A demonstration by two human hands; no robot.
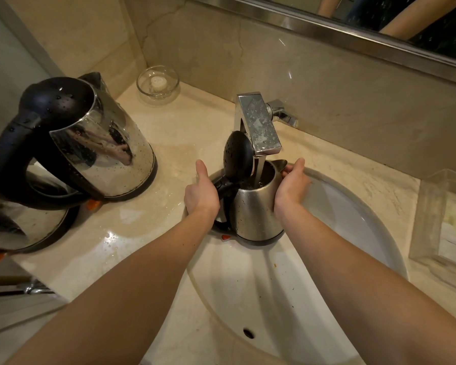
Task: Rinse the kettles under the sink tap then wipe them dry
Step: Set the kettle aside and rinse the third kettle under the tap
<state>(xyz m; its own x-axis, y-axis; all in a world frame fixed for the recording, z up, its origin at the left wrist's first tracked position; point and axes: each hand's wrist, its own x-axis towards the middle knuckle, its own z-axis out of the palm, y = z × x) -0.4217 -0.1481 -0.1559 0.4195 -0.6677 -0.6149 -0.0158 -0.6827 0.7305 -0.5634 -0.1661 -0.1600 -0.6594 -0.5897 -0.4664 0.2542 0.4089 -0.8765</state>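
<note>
Left hand (pixel 201 196) gripping black handle, right hand (pixel 291 184) cupping brushed-steel kettle (pixel 256 209), angular chrome tap (pixel 258 122) above

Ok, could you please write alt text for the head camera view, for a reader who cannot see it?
Two bare hands hold a steel kettle with its lid open under a running tap over a white sink: left hand on the handle, right hand near the spout. A second wet kettle stands on the counter to the left.

We record a bathroom, probably a hotel's: an oval white ceramic undermount basin (pixel 340 233) in a beige polished marble counter (pixel 148 227), a square chrome tap (pixel 258 125), a steel-framed wall mirror (pixel 353 25), and a small clear glass dish (pixel 158 84) holding a white soap-like puck.
</note>
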